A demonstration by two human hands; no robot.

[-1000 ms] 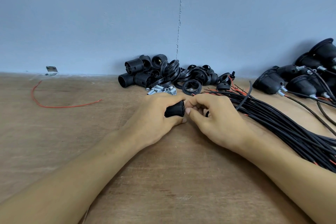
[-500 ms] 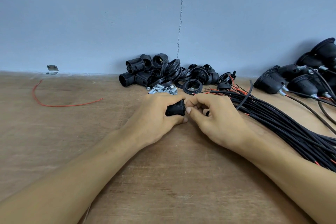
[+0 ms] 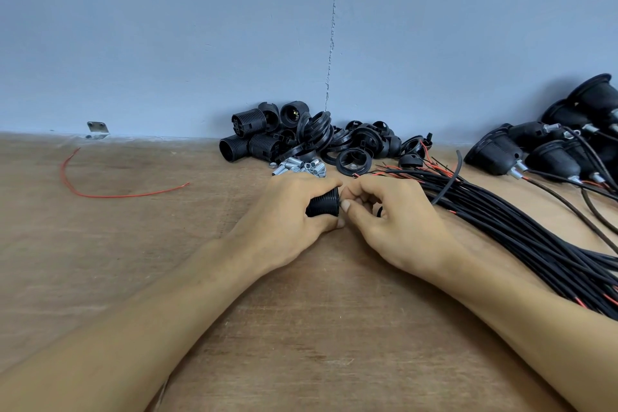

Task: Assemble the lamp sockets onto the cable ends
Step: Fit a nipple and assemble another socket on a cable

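— Blue-grey wall [image 3: 167, 43] with a hairline crack [image 3: 332, 27], and a brown wooden bench [image 3: 334, 311] running up to its foot. Who is at work?

— One person, seen from their own head. Two bare forearms lie on the bench and the hands meet near its middle.

— Where is the socket?

— A black ribbed lamp socket [image 3: 323, 206] lies on its side in the left grip [image 3: 291, 211]. The fingers go over the top and the thumb goes beneath, wrapped close round the body. Its exposed end faces the right grip [image 3: 394, 221].

— And that one?

— Curled narrow, with the thumb tip and fingertips bunched just beside the socket's end. A dark sliver shows between the fingers. Whether they pinch anything I cannot tell.

— The cables?

— A thick bundle of black cables [image 3: 518, 227] runs from the right edge alongside the right forearm. Its red and black stripped ends fan out just beyond the knuckles.

— Anything else on the bench?

— Against the wall sits a heap of loose black socket shells and rings [image 3: 301, 140]. Small silver metal sleeves [image 3: 301, 167] are spilled in front of it, just beyond the left knuckles. At far right, sockets already fitted on cables [image 3: 535, 157] lie clustered. At far left, a loose red wire [image 3: 100, 192] curves over the bench, near a small metal bracket [image 3: 98, 128] at the wall's foot.
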